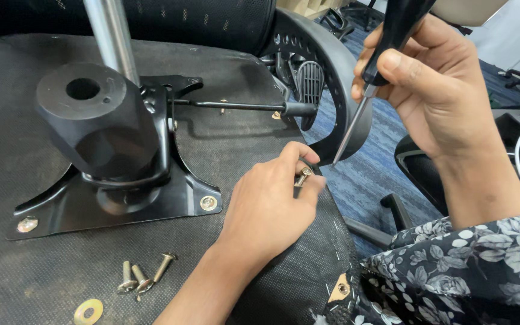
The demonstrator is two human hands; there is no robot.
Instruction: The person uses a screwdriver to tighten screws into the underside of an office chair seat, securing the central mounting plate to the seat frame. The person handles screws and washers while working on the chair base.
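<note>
A: What does the left hand point(269, 201) hold?

B: It pinches a brass-coloured bolt point(303, 176) between thumb and fingertips, closed on it, at the right edge of the upturned chair seat point(19, 150), right against the lower end of the curved black armrest bracket point(338, 90).

A: And the right hand point(434, 84)?

B: It is wrapped tight around the black handle of a screwdriver point(373, 66). The metal shaft slants down to the left, and its tip sits just beside the bolt, close to the left fingers.

A: What else lies on the seat?

B: A black tilt mechanism point(109, 150) is bolted to it, with a silver gas cylinder point(112, 36) rising from its top. Near the front edge lie 3 loose bolts point(142, 275), and a brass washer point(88, 312) rests just beside them.

A: And to the right?

B: Blue carpet point(371, 168), and the person's floral sleeve point(470, 271) at the lower corner.
</note>
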